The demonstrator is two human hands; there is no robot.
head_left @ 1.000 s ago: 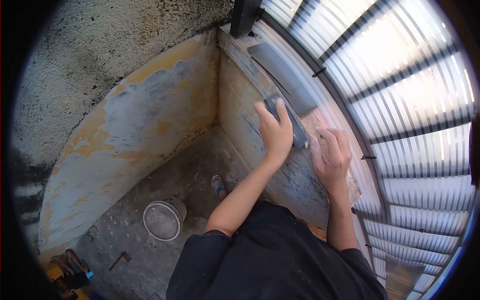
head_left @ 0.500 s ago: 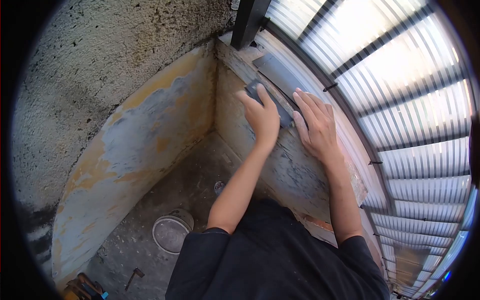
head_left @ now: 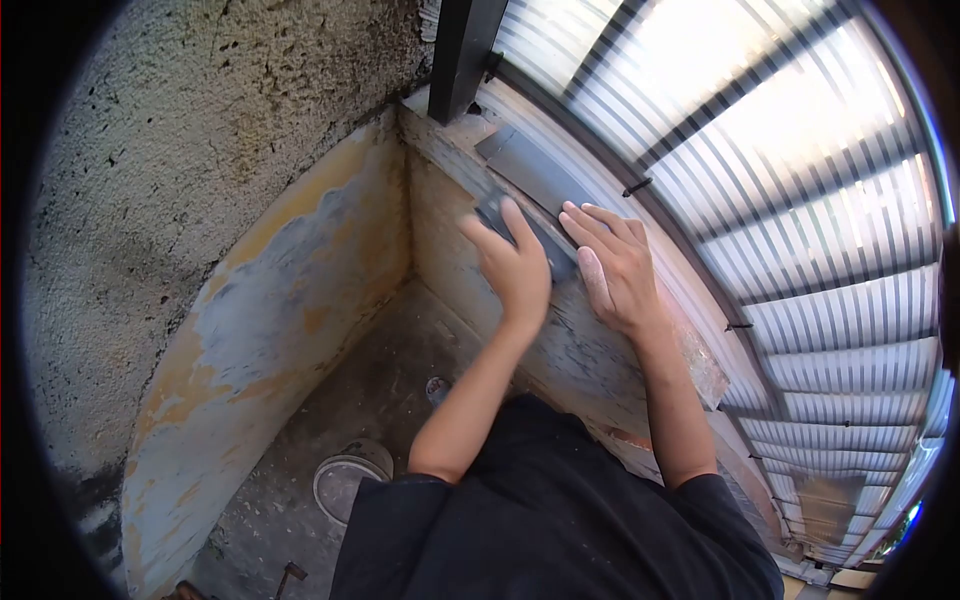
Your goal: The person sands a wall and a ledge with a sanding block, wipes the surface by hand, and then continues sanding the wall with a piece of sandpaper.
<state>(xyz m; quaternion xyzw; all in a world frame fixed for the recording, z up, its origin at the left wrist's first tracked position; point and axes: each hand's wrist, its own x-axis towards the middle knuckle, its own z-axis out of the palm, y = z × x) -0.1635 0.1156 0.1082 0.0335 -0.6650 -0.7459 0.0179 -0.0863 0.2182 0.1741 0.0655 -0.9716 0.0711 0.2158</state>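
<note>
Black short-sleeved top (head_left: 540, 510) with pale specks; bare forearms; bare hands (head_left: 517, 275), pale dust on one thumb.

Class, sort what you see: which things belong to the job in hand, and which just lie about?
In use:
left hand
flat dark tool it grips
right hand
low wall

Apparently lying about:
bucket
hammer-like tool
grey strip on ledge

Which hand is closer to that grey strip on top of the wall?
The right hand, at the near end of the grey strip. The left hand is farther off, holding a dark tool.
</note>
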